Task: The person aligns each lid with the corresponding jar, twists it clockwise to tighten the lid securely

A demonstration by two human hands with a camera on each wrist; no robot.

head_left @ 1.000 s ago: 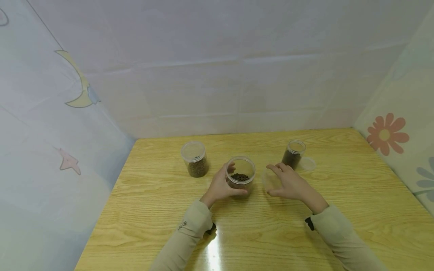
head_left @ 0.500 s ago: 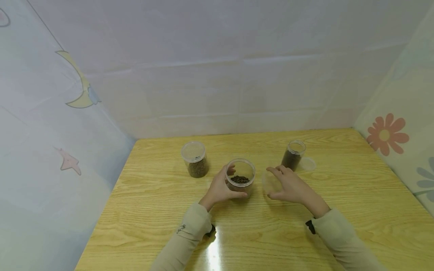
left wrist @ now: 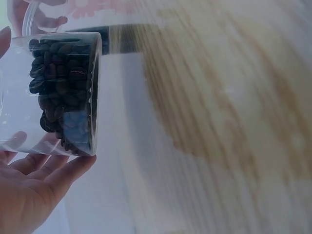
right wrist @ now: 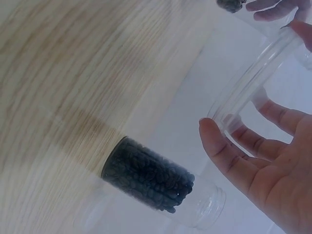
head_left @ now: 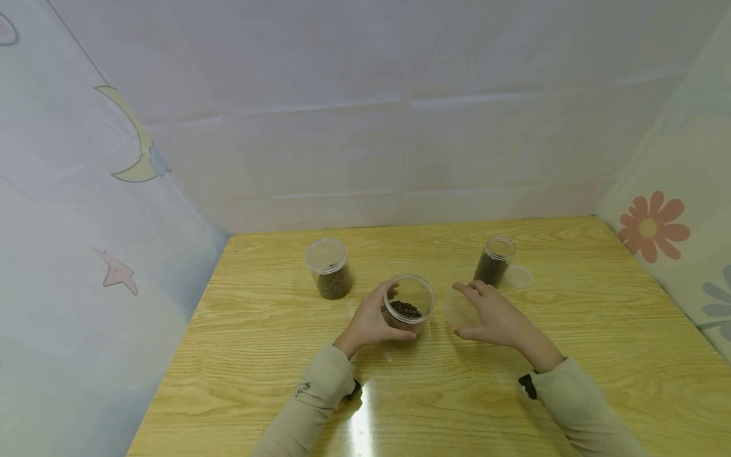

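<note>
In the head view my left hand (head_left: 371, 322) grips a wide clear jar (head_left: 421, 297) from its left side, thumb in front and fingers behind. Dark coffee beans (head_left: 405, 310) fill the lower part of this jar, and its mouth is uncovered. The left wrist view shows the jar (left wrist: 73, 87) raised over the table with my fingers along its wall. To the right, my right hand (head_left: 495, 317) holds a clear round lid (right wrist: 258, 73) on edge by its rim, thumb and fingers spread around it. A small gap separates lid and jar.
A lidded jar of brown beans (head_left: 332, 279) stands at the back left of the wooden table (head_left: 257, 355). Behind my right hand is a narrower, uncovered jar of dark beans (head_left: 490, 270), with a small clear lid (head_left: 519, 277) lying beside it. Fabric walls border the table.
The jar in my left hand has come slightly nearer and now leans a little to the right. My right hand has shifted slightly right and nearer with the lid.
</note>
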